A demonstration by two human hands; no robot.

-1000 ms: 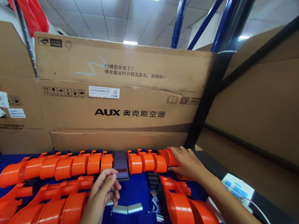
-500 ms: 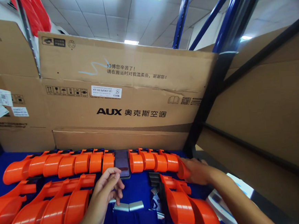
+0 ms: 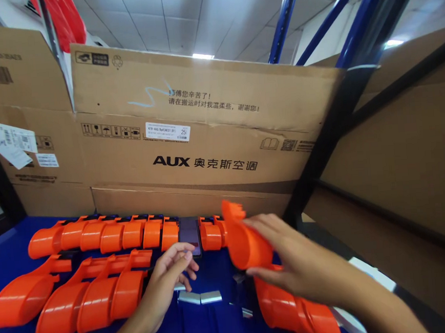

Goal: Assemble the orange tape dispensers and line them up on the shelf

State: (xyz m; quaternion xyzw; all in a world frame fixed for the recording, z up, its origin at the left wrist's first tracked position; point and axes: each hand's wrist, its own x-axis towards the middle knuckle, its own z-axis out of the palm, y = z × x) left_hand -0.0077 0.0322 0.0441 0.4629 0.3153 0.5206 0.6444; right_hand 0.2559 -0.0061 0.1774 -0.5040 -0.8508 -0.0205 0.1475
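An orange plastic piece (image 3: 243,236) is held lifted at centre right of the frame, gripped between thumb and fingers of the right hand (image 3: 292,263). At lower centre, the left hand (image 3: 169,278) is loosely curled with nothing clearly gripped, its fingertips near small metal clips (image 3: 200,297) on the blue table (image 3: 5,245). Rows of orange pieces (image 3: 108,236) are laid before a cardboard box (image 3: 204,132).

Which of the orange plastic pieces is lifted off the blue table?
Only the orange piece gripped in the right hand is in the air. All other orange pieces lie in rows on the blue table.
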